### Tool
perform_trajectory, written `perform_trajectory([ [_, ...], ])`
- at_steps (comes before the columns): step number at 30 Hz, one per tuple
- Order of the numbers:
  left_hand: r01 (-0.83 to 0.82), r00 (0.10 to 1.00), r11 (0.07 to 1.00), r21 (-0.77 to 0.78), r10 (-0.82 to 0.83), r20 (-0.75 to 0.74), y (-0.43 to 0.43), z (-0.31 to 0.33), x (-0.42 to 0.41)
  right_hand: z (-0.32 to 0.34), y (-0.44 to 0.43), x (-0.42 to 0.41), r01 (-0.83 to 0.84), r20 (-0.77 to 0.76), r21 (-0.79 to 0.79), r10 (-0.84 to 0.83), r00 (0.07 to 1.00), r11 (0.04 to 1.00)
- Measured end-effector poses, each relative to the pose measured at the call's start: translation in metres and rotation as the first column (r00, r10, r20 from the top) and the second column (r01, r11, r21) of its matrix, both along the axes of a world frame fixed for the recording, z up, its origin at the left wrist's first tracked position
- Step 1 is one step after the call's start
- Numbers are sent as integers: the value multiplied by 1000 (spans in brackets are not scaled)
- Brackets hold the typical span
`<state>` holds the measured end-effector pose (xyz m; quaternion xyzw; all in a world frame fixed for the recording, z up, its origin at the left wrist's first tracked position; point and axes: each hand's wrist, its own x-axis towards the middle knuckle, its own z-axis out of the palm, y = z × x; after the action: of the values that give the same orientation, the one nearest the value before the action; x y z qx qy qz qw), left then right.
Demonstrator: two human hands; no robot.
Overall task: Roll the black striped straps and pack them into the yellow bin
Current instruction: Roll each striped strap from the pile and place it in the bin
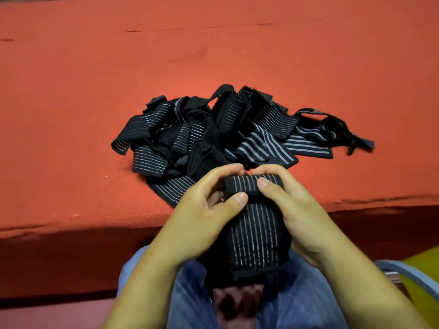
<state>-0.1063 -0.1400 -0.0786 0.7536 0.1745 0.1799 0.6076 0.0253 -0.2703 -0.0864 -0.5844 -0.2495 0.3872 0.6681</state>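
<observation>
A black strap with thin white stripes (255,236) hangs from both my hands over my lap, its top end turned into a small roll. My left hand (204,210) pinches the roll's left end, thumb at the front and fingers curled behind. From the right side my right hand (292,205) grips the same roll, thumb on top. A loose heap of black striped straps (213,134) lies just beyond my hands on the red surface. Part of the yellow bin (422,269) shows at the lower right edge.
The red cloth-covered table (95,91) stretches wide around the heap, its front edge running just behind my hands. My knees in blue jeans (301,302) are below. A grey-blue curved rim (408,274) crosses in front of the yellow bin.
</observation>
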Motion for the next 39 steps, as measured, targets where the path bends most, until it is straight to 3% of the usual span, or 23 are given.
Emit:
perform_trajectory([
  [5, -55, 998, 998, -27, 55, -28, -13, -3, 6, 6, 0, -9, -70, 166, -22, 73, 984, 997],
  [9, -97, 994, 990, -98, 101, 32, -20, -6, 9, 5, 1, -13, -45, 213, 12, 41, 976, 999],
  [14, -87, 996, 994, -71, 85, -35, -18, -9, 5, 3, -3, -11, -24, 344, -20, 30, 938, 999],
  [19, -144, 988, 989, 43, 141, 55, -9, -12, 3, -2, -2, -9, -43, 157, -21, 46, 987, 999],
  [25, -83, 996, 989, 123, 77, 51, -7, -13, -1, -4, 0, -11, -5, -40, -36, 3, 999, 999],
  [30, -28, 1000, 997, -69, 28, 13, -16, -5, -2, -4, 2, -10, 44, -116, -26, -46, 992, 999],
  [34, -101, 994, 995, -8, 101, 31, -15, -6, 1, -1, 1, -11, 9, -143, -2, -9, 990, 1000],
  [39, -71, 997, 995, -76, 74, 30, -13, -9, 1, -2, 0, -10, -2, -162, -15, -1, 987, 1000],
])
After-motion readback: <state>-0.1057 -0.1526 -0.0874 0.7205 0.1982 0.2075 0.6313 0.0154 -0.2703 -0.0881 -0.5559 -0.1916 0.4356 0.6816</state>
